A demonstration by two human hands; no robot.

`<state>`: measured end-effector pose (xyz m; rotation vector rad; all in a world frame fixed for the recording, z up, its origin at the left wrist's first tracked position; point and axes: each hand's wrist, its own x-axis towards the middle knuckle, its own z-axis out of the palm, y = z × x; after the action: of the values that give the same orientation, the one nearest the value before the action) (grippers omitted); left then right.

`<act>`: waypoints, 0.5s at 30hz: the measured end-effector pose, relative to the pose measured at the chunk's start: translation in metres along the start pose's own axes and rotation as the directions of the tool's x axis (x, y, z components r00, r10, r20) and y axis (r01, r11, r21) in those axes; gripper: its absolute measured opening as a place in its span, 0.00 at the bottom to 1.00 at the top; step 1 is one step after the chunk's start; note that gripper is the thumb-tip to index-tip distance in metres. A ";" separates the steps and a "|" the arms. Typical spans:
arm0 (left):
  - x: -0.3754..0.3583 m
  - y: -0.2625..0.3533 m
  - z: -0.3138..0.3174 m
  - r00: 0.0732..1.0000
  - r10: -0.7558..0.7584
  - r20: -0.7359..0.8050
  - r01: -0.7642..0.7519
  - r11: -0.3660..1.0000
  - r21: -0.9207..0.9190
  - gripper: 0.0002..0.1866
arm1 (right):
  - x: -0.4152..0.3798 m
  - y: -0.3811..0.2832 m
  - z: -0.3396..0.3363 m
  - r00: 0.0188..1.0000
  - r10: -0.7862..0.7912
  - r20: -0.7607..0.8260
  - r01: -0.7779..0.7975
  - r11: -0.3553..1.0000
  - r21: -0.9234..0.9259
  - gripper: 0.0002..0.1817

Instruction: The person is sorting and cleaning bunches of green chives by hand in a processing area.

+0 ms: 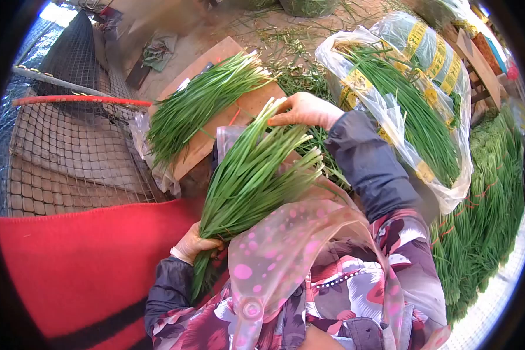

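A loose bunch of long green stalks (245, 181) with pale cut ends lies across the lap, fanned out at its upper right. My left hand (196, 245) is wrapped round the leafy lower end of this bunch. At its pale upper ends, my right hand (300, 111) has thumb and fingers pinched on stalk tips. Both hands look covered by thin pale gloves. Another bunch of green stalks (207, 102) rests on a brown board (195, 154) just beyond, touched by neither hand.
An open clear plastic bag (452, 195) of green stalks stands at the right, with tied bundles (484, 233) stacked beside it. Netting (70, 157) and a red bar (81, 100) are at the left, above a red cloth (93, 251). Loose trimmings (297, 64) litter the ground ahead.
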<state>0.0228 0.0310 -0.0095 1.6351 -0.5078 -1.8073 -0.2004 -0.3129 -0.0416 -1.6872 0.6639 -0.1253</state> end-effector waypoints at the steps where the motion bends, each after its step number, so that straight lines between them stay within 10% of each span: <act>1: -0.001 0.002 0.000 1.000 0.001 -0.001 -0.001 1.000 -0.006 0.22 | 0.004 0.003 0.004 1.000 0.001 0.005 -0.001 1.000 -0.003 0.20; 4: -0.005 0.013 0.002 0.999 -0.035 0.026 0.036 0.998 -0.048 0.23 | 0.009 0.009 0.013 0.994 -0.075 -0.077 0.092 0.967 0.237 0.11; 11: 0.005 -0.004 -0.002 0.994 0.104 0.038 -0.105 0.994 0.013 0.28 | 0.000 0.031 0.018 0.986 -0.157 -0.056 0.161 0.984 0.079 0.08; 15: 0.004 -0.012 0.017 0.956 0.275 -0.099 -0.249 0.945 0.213 0.27 | -0.001 0.048 0.025 0.986 0.104 -0.132 -0.041 0.909 0.415 0.08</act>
<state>0.0040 0.0348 -0.0183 1.7101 -0.8289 -1.4841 -0.2077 -0.2942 -0.0921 -1.2518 0.7545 -0.3214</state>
